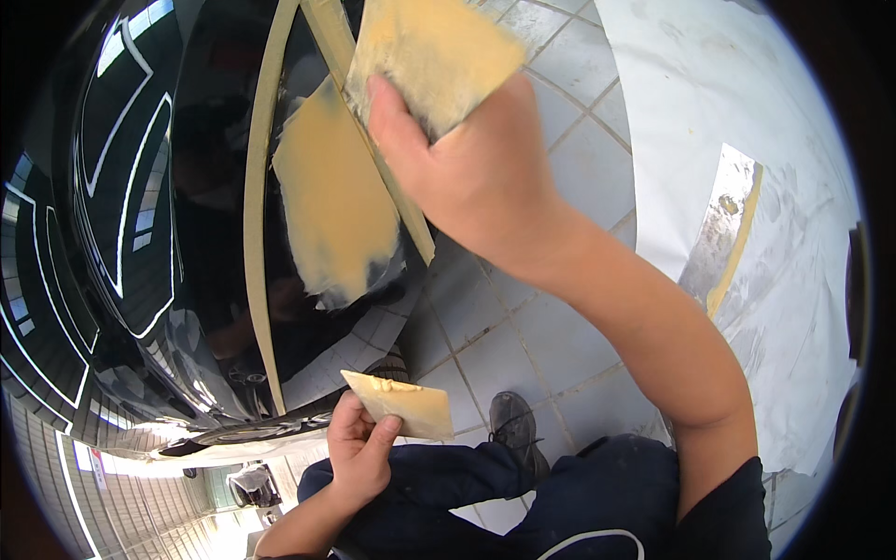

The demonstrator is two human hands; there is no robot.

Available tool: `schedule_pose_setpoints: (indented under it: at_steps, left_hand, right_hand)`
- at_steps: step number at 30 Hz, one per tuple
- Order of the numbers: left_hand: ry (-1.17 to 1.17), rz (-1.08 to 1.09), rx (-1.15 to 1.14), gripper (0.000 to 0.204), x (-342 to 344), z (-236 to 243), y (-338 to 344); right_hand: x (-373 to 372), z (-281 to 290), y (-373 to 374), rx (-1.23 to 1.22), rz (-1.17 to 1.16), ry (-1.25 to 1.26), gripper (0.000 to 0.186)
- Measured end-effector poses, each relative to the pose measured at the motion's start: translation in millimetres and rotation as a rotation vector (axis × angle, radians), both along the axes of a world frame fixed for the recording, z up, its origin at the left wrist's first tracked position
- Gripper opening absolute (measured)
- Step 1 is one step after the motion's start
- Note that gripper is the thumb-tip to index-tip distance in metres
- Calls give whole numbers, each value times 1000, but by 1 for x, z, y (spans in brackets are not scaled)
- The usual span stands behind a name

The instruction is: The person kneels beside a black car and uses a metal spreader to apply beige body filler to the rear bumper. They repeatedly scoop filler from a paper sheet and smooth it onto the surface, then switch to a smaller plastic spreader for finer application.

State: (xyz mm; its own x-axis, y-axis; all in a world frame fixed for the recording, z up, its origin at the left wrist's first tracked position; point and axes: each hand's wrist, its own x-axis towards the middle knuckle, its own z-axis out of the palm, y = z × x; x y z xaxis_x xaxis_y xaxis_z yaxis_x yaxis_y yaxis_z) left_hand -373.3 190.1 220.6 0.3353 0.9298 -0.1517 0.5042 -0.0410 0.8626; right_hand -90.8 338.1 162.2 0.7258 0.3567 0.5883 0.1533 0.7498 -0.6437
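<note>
My right hand is closed on a flat putty spreader, its face smeared with pale yellow filler and its thumb lying along the near edge. It is above and right of a yellow filler patch on a glossy black car panel. Masking tape runs down the patch's left side, and another tape strip borders its right. Lower down, my left hand pinches a smaller cream spreader between thumb and fingers. Lumps of filler sit along that spreader's upper edge.
A white sheet covers the right side. On it lies a metal strip with a yellow edge, smudges around it. Grey floor tiles stretch between sheet and car. My dark shoe stands below the panel.
</note>
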Motion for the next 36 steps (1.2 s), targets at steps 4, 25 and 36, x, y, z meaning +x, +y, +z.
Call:
schedule_pose_setpoints:
  at_steps: [4,25,36]
  left_hand:
    - [-1,-26,18,42,2,2,2]
    - [33,-9,19,39,13,2,4]
    - [59,4,24,40,9,3,-7]
  right_hand:
    - [-2,-2,-4,-37,14,-5,15]
    - [-30,-38,-23,-53,52,-125,12]
    - [8,-28,-8,80,-5,85,15]
